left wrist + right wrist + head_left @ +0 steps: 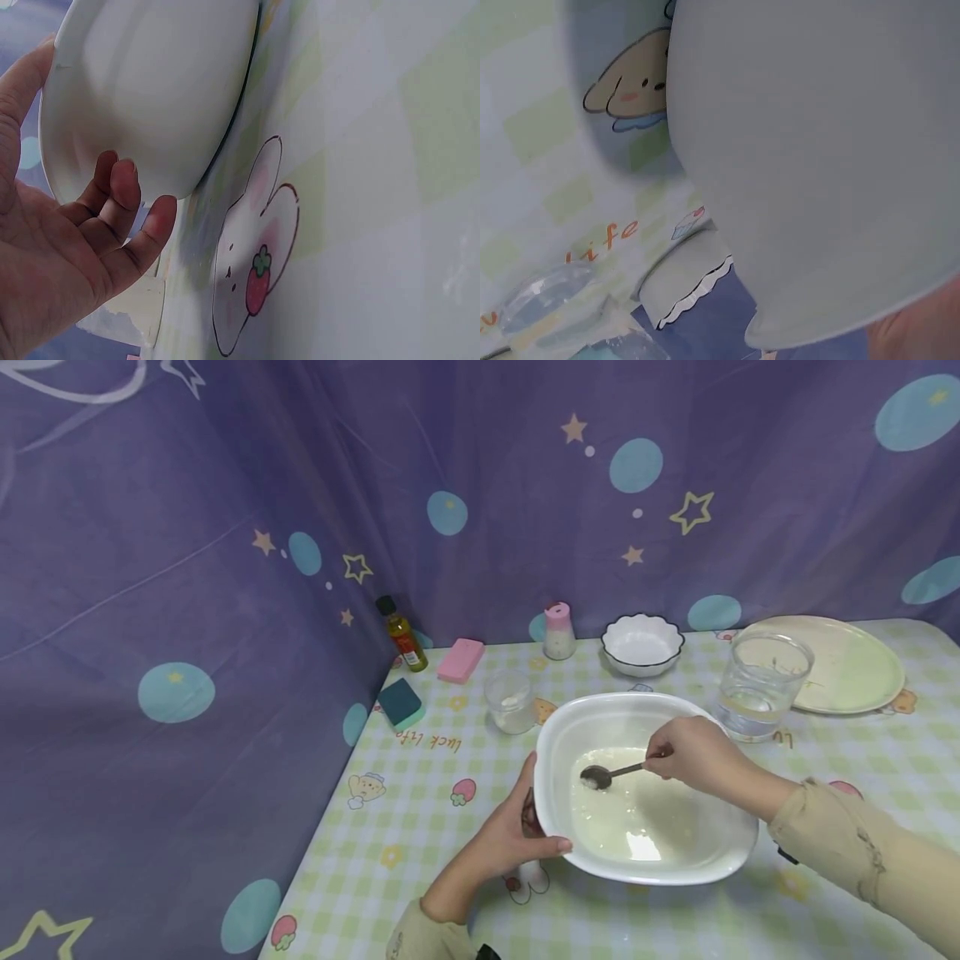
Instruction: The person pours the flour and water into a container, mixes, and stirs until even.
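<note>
A white oval basin sits on the table with pale, watery liquid in its bottom. My left hand grips its left end, thumb over the rim and the other fingers curled under the side, as the left wrist view also shows. Between thumb and fingers, my right hand pinches the handle of a small dark metal spoon inside the basin. Some white stuff lies in the spoon's bowl, which is low over the liquid. In the right wrist view the basin's outer wall hides most of that hand.
Behind the basin stand a glass jar of white powder, a pink-topped shaker, a scalloped bowl and a glass of water. A plate lies right; an oil bottle, pink block and green sponge left.
</note>
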{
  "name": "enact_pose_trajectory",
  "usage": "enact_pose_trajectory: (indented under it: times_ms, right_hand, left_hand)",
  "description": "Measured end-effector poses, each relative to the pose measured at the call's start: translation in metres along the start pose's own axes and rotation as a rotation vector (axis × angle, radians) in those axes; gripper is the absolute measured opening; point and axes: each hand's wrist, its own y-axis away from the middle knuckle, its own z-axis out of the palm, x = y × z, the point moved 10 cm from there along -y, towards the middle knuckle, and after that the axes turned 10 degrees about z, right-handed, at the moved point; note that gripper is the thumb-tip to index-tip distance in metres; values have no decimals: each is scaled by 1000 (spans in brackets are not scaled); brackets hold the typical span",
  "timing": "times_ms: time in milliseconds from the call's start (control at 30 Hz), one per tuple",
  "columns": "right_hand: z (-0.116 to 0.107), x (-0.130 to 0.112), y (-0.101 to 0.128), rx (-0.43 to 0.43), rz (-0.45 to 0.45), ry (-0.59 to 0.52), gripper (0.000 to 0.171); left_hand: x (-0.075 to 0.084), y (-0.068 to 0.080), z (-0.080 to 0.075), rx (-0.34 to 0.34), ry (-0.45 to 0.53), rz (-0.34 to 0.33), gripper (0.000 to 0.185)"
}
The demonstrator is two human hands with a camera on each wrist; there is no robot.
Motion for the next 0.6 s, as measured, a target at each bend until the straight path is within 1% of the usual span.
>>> enact_pose_trajectory:
  times_ms: [167, 333, 433, 600]
  right_hand:
    - [-8, 8, -5, 33, 29, 32, 13]
    - [-21, 17, -5, 66, 38, 93, 11]
    - [-28, 18, -3, 74, 27, 134, 10]
    - [-38, 18, 5, 67, -18, 201, 18]
  left_hand:
    - [0, 0, 0, 0, -3, 5, 117]
    - [-2, 1, 1, -1, 6, 3, 117]
    - [-2, 1, 1, -2, 8, -2, 116]
    - [0, -1, 1, -7, 24, 15, 116]
